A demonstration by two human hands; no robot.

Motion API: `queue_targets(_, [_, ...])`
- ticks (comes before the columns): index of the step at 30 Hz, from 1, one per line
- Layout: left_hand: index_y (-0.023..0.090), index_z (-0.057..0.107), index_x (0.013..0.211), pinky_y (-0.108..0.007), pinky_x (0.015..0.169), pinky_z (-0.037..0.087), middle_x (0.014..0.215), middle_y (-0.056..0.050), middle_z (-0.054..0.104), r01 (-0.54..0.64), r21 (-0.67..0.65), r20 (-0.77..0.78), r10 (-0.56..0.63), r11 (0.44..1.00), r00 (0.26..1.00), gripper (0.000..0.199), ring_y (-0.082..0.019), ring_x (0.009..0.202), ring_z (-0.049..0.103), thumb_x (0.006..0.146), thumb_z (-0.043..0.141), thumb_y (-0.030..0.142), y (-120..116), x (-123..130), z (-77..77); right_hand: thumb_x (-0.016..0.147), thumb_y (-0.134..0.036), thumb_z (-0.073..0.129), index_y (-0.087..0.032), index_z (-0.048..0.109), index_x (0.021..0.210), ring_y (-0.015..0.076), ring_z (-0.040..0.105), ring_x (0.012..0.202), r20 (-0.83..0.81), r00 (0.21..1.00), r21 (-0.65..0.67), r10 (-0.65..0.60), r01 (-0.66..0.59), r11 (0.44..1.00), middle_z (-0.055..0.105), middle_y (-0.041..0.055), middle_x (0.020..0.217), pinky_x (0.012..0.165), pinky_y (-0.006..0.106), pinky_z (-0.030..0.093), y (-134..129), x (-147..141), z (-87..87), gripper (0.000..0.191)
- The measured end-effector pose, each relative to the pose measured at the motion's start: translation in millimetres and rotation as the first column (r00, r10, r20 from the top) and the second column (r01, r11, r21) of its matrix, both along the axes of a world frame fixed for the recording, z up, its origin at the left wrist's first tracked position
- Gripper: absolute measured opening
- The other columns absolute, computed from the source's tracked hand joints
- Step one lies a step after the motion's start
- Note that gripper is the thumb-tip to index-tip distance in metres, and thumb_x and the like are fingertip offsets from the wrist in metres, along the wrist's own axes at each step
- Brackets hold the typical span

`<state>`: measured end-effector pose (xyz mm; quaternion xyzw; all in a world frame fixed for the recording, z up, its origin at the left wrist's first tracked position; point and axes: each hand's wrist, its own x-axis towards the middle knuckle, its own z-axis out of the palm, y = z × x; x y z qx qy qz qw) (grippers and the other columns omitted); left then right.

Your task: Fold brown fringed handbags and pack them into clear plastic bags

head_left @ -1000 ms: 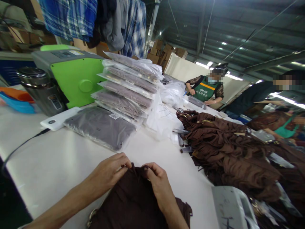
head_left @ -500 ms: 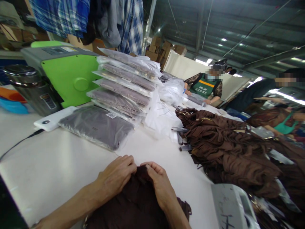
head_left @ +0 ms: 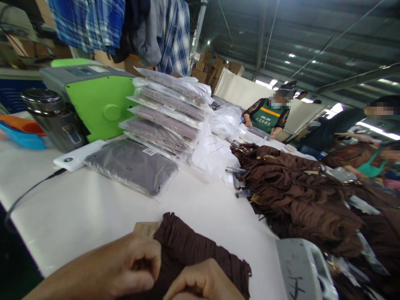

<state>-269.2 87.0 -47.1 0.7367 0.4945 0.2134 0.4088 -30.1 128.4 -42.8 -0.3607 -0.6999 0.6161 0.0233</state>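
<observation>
A dark brown garment (head_left: 200, 246) with a gathered, ruffled edge lies on the white table (head_left: 193, 200) at the bottom centre. Over its left part is my left hand (head_left: 134, 262), fingers curled in; what they pinch, if anything, is hidden. My right hand (head_left: 203, 281) is at the bottom edge over the garment, its fingers bent and partly cut off by the frame. A tan paper tag (head_left: 146, 229) shows beside the garment, just above my left hand.
Bagged garments (head_left: 168, 108) are stacked beyond, with one grey bag (head_left: 133, 166) in front. Left: green machine (head_left: 100, 104), flask (head_left: 56, 121), white device (head_left: 78, 156). Right: brown garment pile (head_left: 296, 191), grey tool (head_left: 306, 266). A person (head_left: 268, 114) works behind.
Both hands have moved down towards the bottom edge, away from the garment's top. The garment's ruffled edge now lies spread out, and the tan tag has come into view.
</observation>
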Motion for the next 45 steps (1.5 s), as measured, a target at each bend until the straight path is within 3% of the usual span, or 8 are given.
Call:
queue_targets(6, [0.023,0.058,0.111,-0.033,0.099,0.039,0.113,-0.005,0.060,-0.163,0.371,-0.051,0.196,0.914,0.979,0.032,-0.019,0.108,0.052,0.088,0.039,0.010,36.8,7.1,-27.3,0.088,-0.032,0.057,-0.024,0.076,0.090,0.0173,0.065,0.077,-0.116,0.946,0.349,-0.302,0.324,0.879,0.073,0.0014,0.083,0.069,0.023,0.048,6.8,14.3,6.0,0.021])
queue_targets(14, [0.025,0.062,0.102,-0.027,0.083,0.048,0.097,-0.002,0.066,-0.052,0.315,-0.067,0.077,0.948,0.995,0.034,-0.017,0.091,0.061,0.089,0.034,0.010,31.0,16.1,-43.5,0.084,-0.056,0.058,-0.022,0.074,0.103,0.0287,0.064,0.107,-0.173,0.700,0.451,-0.693,0.682,0.576,0.072,0.0095,0.109,0.096,0.040,0.049,6.6,110.3,-7.3,0.042])
queue_targets(18, [0.025,0.058,0.121,-0.034,0.106,0.041,0.129,-0.005,0.061,-0.151,0.438,-0.045,0.189,0.886,0.981,0.032,-0.022,0.121,0.054,0.097,0.040,0.033,45.2,5.7,-51.3,0.083,-0.060,0.057,-0.021,0.072,0.111,0.0305,0.057,0.120,-0.252,0.532,0.460,-0.809,0.801,0.384,0.068,0.0106,0.122,0.110,0.049,0.037,11.6,157.8,-30.2,0.051])
queue_targets(22, [0.026,0.054,0.133,-0.044,0.111,0.037,0.143,-0.007,0.051,0.001,0.425,-0.223,0.103,0.905,0.969,0.045,-0.026,0.133,0.045,0.095,0.045,0.049,58.8,15.0,-71.8,0.089,-0.053,0.051,-0.019,0.065,0.123,0.0281,0.051,0.128,-0.215,0.624,0.520,-0.752,0.725,0.453,0.061,0.0101,0.132,0.113,0.051,0.032,15.7,167.6,-56.3,0.050])
queue_targets(26, [0.029,0.053,0.134,-0.047,0.114,0.033,0.145,-0.005,0.049,0.082,0.506,-0.253,0.056,0.859,0.966,0.042,-0.026,0.135,0.042,0.094,0.051,0.044,52.0,47.7,-61.3,0.084,-0.021,0.051,-0.023,0.060,0.130,0.0235,0.049,0.131,-0.161,0.777,0.633,-0.609,0.554,0.540,0.057,0.0069,0.136,0.114,0.050,0.033,5.1,161.6,-62.8,0.047])
queue_targets(34, [0.024,0.040,0.144,-0.051,0.116,0.025,0.154,-0.011,0.032,0.340,0.285,-0.357,-0.230,0.896,0.905,0.057,-0.027,0.143,0.027,0.090,0.056,0.029,43.7,124.0,-31.2,0.079,-0.001,0.046,-0.027,0.061,0.127,0.0231,0.043,0.135,0.181,0.956,0.884,-0.230,-0.055,0.464,0.058,0.0070,0.136,0.113,0.050,0.035,-16.5,139.2,-32.9,0.057])
queue_targets(41, [0.026,0.036,0.146,-0.053,0.118,0.020,0.154,-0.009,0.035,0.396,0.341,-0.328,-0.287,0.853,0.900,0.066,-0.028,0.142,0.029,0.086,0.062,0.028,23.5,132.5,-46.8,0.087,-0.011,0.051,-0.024,0.070,0.109,0.0211,0.062,0.116,-0.124,0.931,0.875,-0.344,0.266,0.404,0.072,0.0060,0.115,0.104,0.041,0.047,-16.0,128.0,-56.0,0.031])
queue_targets(45, [0.022,0.049,0.132,-0.045,0.109,0.036,0.136,-0.009,0.056,0.274,0.415,-0.296,-0.156,0.868,0.942,0.053,-0.027,0.126,0.049,0.082,0.062,0.015,20.6,137.0,-43.0,0.090,-0.021,0.055,-0.025,0.071,0.105,0.0214,0.067,0.106,-0.292,0.816,0.761,-0.499,0.515,0.396,0.073,0.0054,0.109,0.097,0.037,0.053,-25.7,114.3,-63.3,0.022])
